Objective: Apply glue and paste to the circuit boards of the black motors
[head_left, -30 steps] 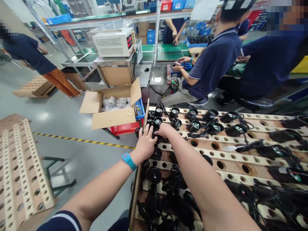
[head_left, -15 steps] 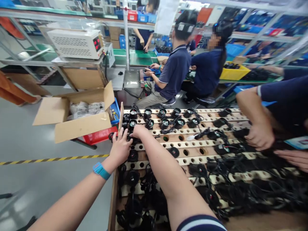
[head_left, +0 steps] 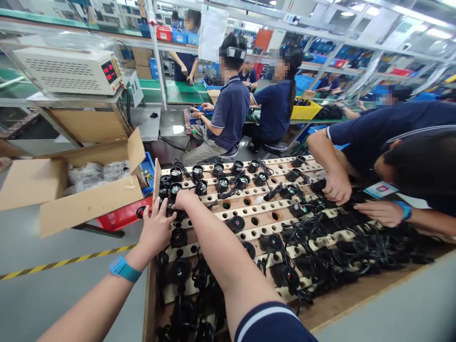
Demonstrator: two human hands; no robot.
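My left hand, a blue band at its wrist, reaches over the left end of a wooden rack. Its fingers are stretched out and spread over dark parts there. Against it, my right hand curls down among the black parts; its fingertips and whatever they grip are hidden. Just behind the hands stands an open-topped black cylindrical housing with something pale inside. Beyond the left hand's fingers, at the rack's end board, shows a round black part.
More black housings with cables fill the holed rack. A co-worker's hands work over its right side. At left are an open carton of wrapped items, a red bin and a power supply. Seated co-workers are behind.
The view has swung right, bringing the co-worker bent over the rack's right side into view. Both my hands stay at the same corner of the rack in nearly the same pose.
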